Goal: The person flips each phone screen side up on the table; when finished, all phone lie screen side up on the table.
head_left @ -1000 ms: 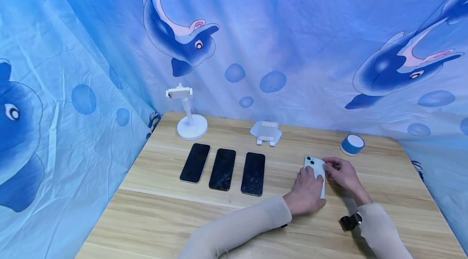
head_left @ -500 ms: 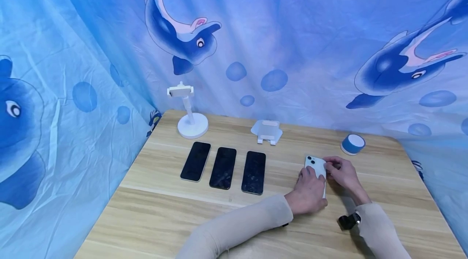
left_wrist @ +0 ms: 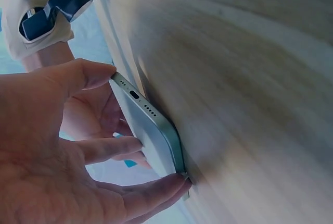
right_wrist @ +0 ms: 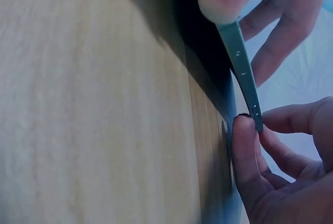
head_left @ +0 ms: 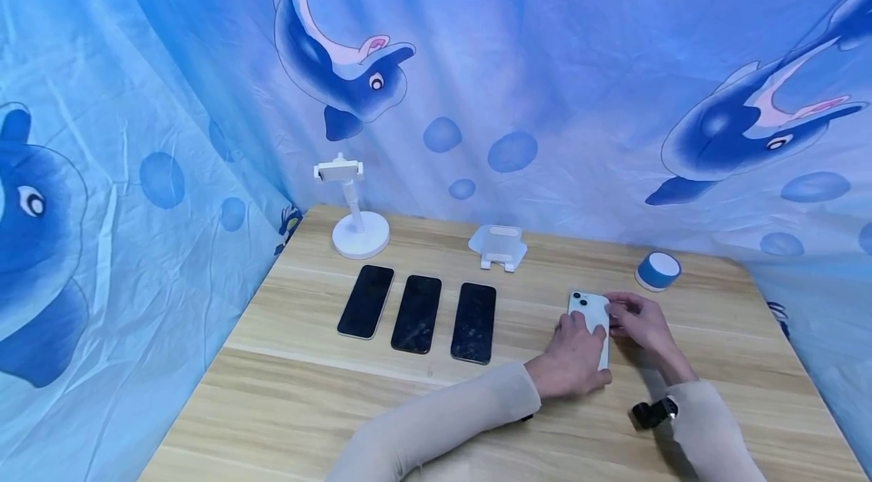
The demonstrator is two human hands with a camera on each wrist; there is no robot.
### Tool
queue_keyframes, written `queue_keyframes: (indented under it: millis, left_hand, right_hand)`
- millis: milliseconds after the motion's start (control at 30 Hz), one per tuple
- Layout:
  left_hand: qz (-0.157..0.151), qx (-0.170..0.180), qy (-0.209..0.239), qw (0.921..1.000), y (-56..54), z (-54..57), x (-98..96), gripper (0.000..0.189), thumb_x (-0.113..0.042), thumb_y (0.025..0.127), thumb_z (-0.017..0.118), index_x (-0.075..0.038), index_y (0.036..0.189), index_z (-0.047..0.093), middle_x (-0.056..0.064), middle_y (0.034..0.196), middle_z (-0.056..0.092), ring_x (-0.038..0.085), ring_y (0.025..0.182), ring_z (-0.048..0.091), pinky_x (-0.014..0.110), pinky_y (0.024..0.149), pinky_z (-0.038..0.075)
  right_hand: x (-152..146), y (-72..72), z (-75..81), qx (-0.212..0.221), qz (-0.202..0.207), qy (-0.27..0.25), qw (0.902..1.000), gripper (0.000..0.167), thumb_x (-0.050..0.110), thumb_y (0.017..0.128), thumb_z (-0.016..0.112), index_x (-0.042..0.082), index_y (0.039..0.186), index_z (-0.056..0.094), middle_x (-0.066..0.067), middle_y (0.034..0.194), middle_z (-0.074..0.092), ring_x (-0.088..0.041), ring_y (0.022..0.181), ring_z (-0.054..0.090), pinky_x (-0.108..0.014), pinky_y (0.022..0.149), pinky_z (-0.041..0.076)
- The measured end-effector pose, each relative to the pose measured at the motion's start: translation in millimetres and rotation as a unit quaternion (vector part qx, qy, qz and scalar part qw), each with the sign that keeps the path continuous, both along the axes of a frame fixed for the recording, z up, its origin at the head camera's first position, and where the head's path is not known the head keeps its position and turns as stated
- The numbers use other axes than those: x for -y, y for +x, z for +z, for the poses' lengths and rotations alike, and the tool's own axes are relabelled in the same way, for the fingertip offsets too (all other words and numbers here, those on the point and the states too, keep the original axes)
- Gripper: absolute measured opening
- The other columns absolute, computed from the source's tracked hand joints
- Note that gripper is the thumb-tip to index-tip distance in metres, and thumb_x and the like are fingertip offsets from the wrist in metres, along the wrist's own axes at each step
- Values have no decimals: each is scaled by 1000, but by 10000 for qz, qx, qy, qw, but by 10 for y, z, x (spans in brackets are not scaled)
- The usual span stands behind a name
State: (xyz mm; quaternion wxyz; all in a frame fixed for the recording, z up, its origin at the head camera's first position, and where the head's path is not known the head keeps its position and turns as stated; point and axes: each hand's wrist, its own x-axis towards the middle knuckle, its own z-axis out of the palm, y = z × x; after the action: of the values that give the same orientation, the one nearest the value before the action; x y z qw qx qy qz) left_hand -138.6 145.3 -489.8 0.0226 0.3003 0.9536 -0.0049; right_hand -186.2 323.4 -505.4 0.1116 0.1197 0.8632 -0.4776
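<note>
A pale green smartphone (head_left: 594,306) lies back up near the table's right side, its two camera lenses at the far left corner. My left hand (head_left: 574,355) grips it across its width, thumb at the near right corner and fingertips along the left edge. In the left wrist view the phone's bottom end (left_wrist: 134,94), with charging port and speaker holes, faces the camera. My right hand (head_left: 643,321) pinches the far right corner between thumb and finger. In the right wrist view, a dark shadow lies under the phone's side edge (right_wrist: 242,67).
Left of the hands, three phones lie screen up in a row: one at left (head_left: 365,302), one in the middle (head_left: 416,314), one at right (head_left: 473,323). Behind stand a white round-based phone holder (head_left: 361,234), a small folding stand (head_left: 500,246) and a blue-white cylinder (head_left: 658,270).
</note>
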Motion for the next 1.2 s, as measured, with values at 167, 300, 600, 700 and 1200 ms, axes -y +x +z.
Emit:
queue_keyframes:
  millis: [167, 300, 600, 700, 1200]
  left_hand:
    - [-83, 66, 132, 9999, -2, -13, 41, 58, -67, 91, 65, -28, 133, 59, 2, 118, 61, 15, 104, 52, 26, 85, 42]
    - [-46, 182, 259, 9995, -1, 1, 72, 58, -66, 91, 67, -29, 135, 59, 4, 120, 59, 16, 102, 52, 23, 81, 44]
    - [-53, 494, 604, 9969, -15, 35, 122, 59, -63, 91, 68, -29, 138, 57, 3, 121, 56, 14, 92, 52, 20, 69, 43]
    - [-67, 608, 728, 9955, -15, 46, 137, 58, -61, 92, 68, -28, 138, 58, 2, 122, 56, 13, 90, 53, 20, 68, 44]
    - [36, 1321, 1366, 9818, -53, 60, 215, 68, -54, 95, 67, -31, 155, 46, 5, 139, 56, 10, 93, 57, 21, 75, 49]
  right_hand:
    - [-41, 15, -47, -140, 32, -368, 9992, 50, 22, 109, 49, -6, 151, 46, -16, 120, 67, -4, 85, 69, -27, 76, 61]
    - [-42, 29, -60, -168, 33, -611, 9980, 50, 22, 109, 49, -6, 151, 45, 2, 107, 69, -3, 84, 70, -27, 75, 62]
    - [-19, 75, 7, -170, 30, -658, 9977, 52, 25, 111, 47, -4, 153, 43, -2, 114, 69, -3, 87, 70, -28, 77, 62]
    - [-33, 83, 5, -230, 96, -802, 9965, 53, 25, 111, 49, -4, 154, 42, 5, 108, 70, -3, 86, 70, -28, 77, 62]
    - [-27, 145, -12, -530, 477, -1183, 9904, 54, 18, 111, 47, 2, 160, 30, 10, 109, 68, -6, 89, 70, -29, 78, 62]
